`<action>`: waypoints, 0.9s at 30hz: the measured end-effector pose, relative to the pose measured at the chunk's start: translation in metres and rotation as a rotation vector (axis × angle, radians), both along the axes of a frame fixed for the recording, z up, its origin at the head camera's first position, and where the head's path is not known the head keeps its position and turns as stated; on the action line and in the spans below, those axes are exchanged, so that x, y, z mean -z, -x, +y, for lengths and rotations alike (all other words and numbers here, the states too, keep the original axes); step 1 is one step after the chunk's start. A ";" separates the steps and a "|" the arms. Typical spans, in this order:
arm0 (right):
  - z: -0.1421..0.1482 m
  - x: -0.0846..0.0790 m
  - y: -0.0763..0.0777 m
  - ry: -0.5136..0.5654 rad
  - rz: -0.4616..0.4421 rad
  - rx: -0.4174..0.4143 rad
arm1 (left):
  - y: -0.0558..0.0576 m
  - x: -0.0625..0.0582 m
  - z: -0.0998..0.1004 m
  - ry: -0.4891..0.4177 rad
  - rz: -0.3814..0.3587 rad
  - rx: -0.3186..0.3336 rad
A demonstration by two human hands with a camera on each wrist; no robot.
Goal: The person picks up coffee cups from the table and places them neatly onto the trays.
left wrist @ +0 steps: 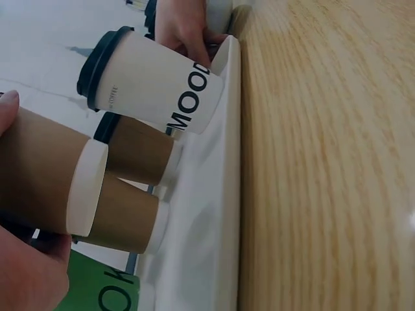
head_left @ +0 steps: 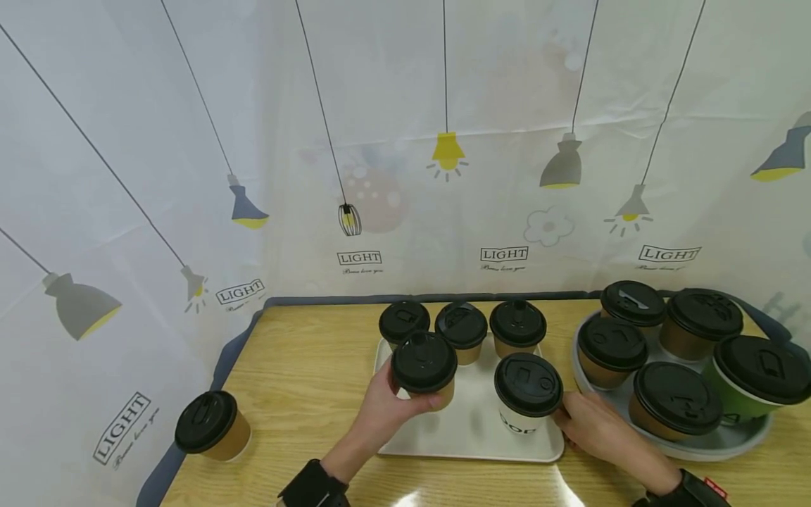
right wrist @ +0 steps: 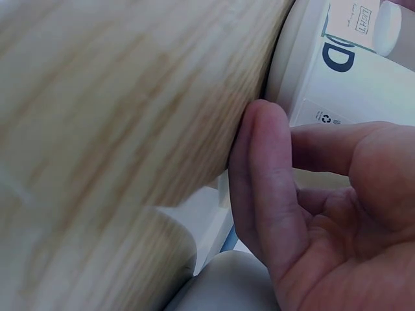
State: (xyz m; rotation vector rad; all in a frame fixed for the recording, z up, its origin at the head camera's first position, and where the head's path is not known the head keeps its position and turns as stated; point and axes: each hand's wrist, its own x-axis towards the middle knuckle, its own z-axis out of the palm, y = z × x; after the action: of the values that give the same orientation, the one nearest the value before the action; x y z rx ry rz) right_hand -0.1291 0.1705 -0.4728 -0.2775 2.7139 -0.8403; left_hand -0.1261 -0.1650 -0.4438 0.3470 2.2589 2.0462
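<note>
My left hand (head_left: 389, 408) grips a brown paper coffee cup (head_left: 424, 362) with a black lid, held raised over the front left of a white tray (head_left: 456, 442). The cup's pale base shows in the left wrist view. On the tray's right side stands a white cup (head_left: 528, 387) with a black lid and "MOOD" lettering. Beside it, my right hand (head_left: 592, 422) pinches the tray's right rim between thumb and fingers. Along the tray's back stand three lidded cups (head_left: 461, 327); the left wrist view shows a green cup (left wrist: 97, 282) and brown ones.
A round grey tray (head_left: 716, 451) at the right carries several black-lidded cups, one of them a larger green cup (head_left: 735, 384). A lone brown cup (head_left: 222, 429) stands at the table's left edge. Behind the wooden table (head_left: 298, 366) hangs a lamp-printed cloth (head_left: 405, 176).
</note>
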 end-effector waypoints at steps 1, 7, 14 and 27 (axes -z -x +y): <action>0.000 0.000 0.000 -0.003 -0.002 0.003 | 0.001 0.002 0.002 0.005 -0.006 0.024; -0.001 -0.001 0.000 -0.020 -0.014 0.018 | 0.007 0.011 0.010 0.003 -0.021 0.152; -0.001 -0.001 0.000 -0.014 0.002 0.012 | 0.012 0.021 0.019 0.027 -0.090 0.202; -0.001 -0.002 -0.001 -0.021 -0.017 0.022 | 0.013 0.033 0.026 0.055 -0.131 0.218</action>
State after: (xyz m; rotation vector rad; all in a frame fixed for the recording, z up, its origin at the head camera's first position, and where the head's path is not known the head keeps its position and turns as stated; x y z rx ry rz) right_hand -0.1282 0.1691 -0.4705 -0.2360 2.7132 -0.8158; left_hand -0.1387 -0.1387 -0.4772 0.4222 2.0944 1.8401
